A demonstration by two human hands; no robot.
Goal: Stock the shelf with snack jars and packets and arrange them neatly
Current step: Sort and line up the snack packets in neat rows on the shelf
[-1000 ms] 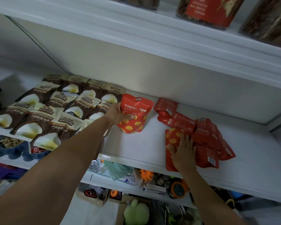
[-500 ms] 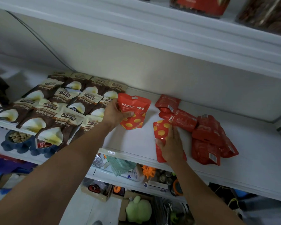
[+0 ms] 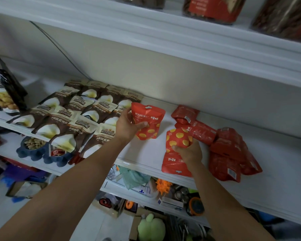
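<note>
Head view: left hand [image 3: 127, 126] is wrapped round a red foil pouch with yellow dots [image 3: 151, 115], thumb across its front, label facing me, hang-hole end up. It sits just beside the right edge of the brown-and-cream pouch rows [image 3: 76, 115] on the white shelf board [image 3: 276, 171]; can't tell if its base touches the board

Right hand [image 3: 189, 152] is clenched on a second red dotted pouch [image 3: 178, 138], squeezing its middle. That one lies upside down, hang-hole end at the front rim, top end against the loose pile of plain red pouches [image 3: 229, 150]

My read: starting a red row next to the brown block. To do it well:
- seat the left pouch at the back, edge parallel to the brown column, same lean
- ease my right grip, it's creasing the foil
- flip the right pouch label-up before it goes in front
- pull from the pile one at a time

Containers:
- blue paw-shaped bowl [image 3: 33, 145] on the shelf below holds pale nuts, partly under overhanging brown pouches
- clear jars [image 3: 212, 9] on the top shelf hold dark snacks, one with a red label, only the bottoms in view
</note>
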